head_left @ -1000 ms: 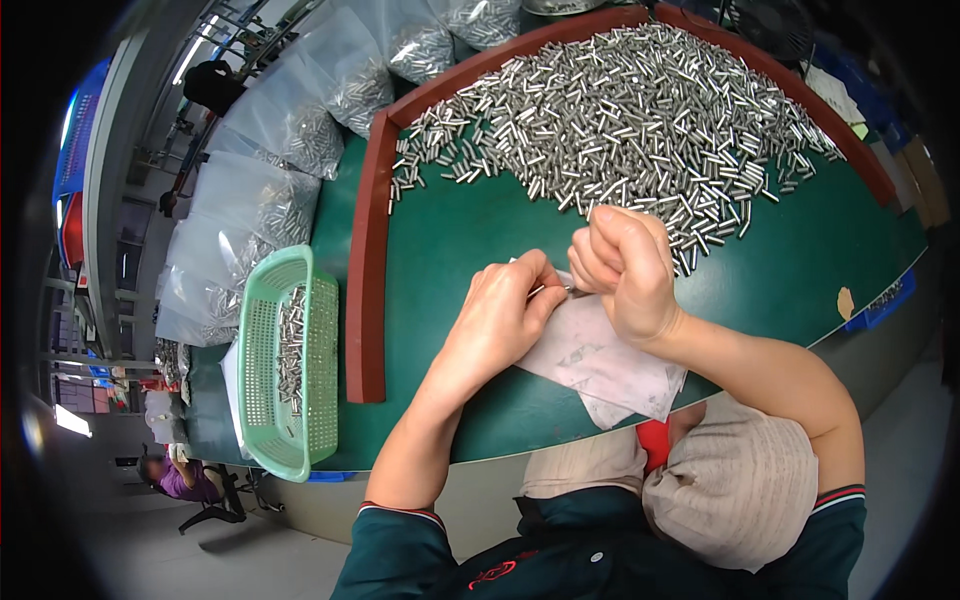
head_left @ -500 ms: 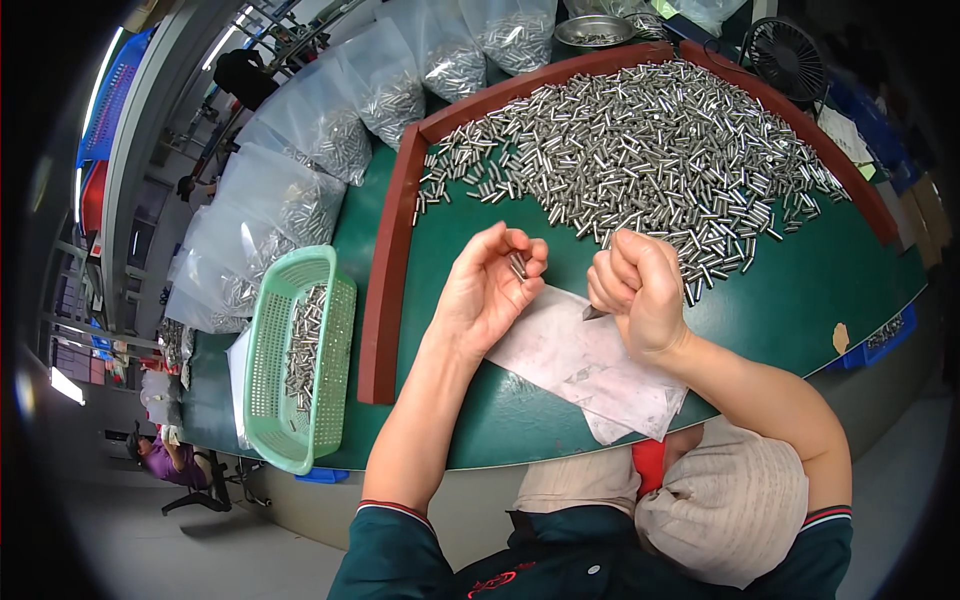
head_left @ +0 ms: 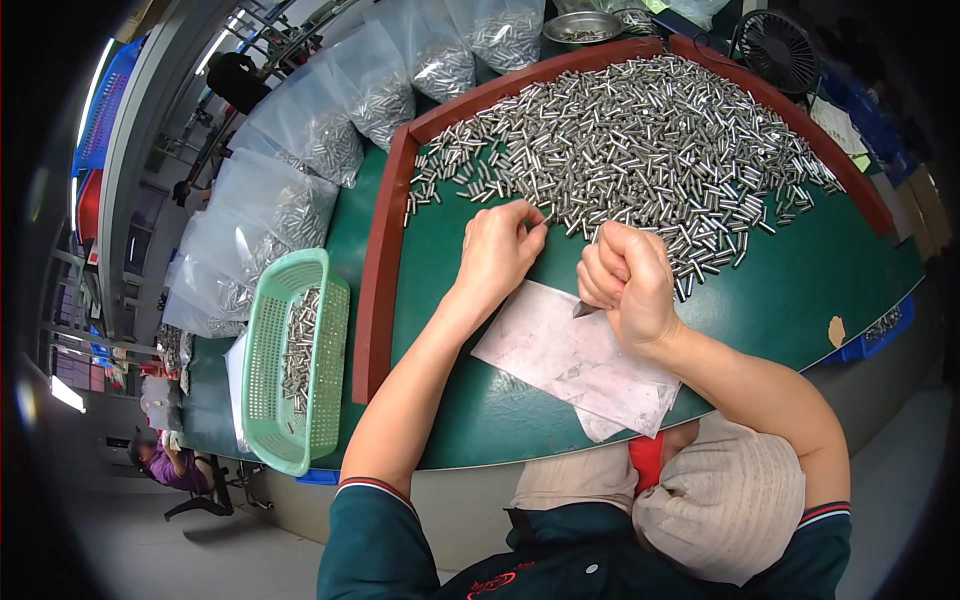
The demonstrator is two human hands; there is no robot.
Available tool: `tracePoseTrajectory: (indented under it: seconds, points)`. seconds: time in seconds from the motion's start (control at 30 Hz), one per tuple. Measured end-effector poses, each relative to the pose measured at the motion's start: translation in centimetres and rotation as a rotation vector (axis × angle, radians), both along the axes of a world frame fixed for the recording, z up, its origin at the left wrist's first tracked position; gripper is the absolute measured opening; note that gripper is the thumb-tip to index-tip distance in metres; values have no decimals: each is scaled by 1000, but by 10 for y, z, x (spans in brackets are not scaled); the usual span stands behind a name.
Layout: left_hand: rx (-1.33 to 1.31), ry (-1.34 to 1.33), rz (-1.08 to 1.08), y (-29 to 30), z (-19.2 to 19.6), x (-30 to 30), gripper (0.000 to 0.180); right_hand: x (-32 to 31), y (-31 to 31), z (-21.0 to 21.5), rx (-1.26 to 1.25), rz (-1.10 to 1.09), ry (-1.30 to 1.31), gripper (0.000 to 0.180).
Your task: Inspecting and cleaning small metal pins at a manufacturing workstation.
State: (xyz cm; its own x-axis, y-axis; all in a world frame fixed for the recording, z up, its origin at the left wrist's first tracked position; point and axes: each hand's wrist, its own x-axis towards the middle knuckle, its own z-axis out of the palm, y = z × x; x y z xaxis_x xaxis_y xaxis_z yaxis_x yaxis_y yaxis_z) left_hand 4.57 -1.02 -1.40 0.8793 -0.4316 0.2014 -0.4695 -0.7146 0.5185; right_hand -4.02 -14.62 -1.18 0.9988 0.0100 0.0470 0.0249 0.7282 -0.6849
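Dark green across the curved worktop, edged with red-brown bars around a broad heap of short metal pins on the far side. Outside the bars, a row of clear bags partly filled with similar pieces, and a mint-green basket with more inside. Beyond, a black fan and a shallow metal bowl; off to the left, grey floor and a seated person in purple.

Near the front edge, stained pale sheets, overlapping. Hands apart from each other — left hand at the heap's near edge, thumb and fingertips close together, impossible to say whether on a pin. Right hand curled into a fist over the sheets, around a dark-tipped tool — only the tip visible, the rest hidden by the fingers.

Partly covered by the worktop's right edge, a blue bin. Hard to make out: the bowl's contents, too small.
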Motion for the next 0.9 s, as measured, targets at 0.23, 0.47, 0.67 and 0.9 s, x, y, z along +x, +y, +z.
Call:
tracePoseTrajectory:
  seconds: [0.23, 0.47, 0.67, 0.9]
  points:
    - [-99, -18, -60, 15, 5, -37, 11, 1, 4, 2, -80, -3, 13, 40]
    - [-71, 216, -128, 21, 10, -70, 8, 1, 1, 0, -19, -7, -35, 38]
    - [-92, 125, -159, 20, 4, -72, 8, -1, 4, -2, -35, -19, -86, 38]
    - [-63, 77, -156, 19, 3, -74, 8, -1, 3, -3, -28, -6, -90, 39]
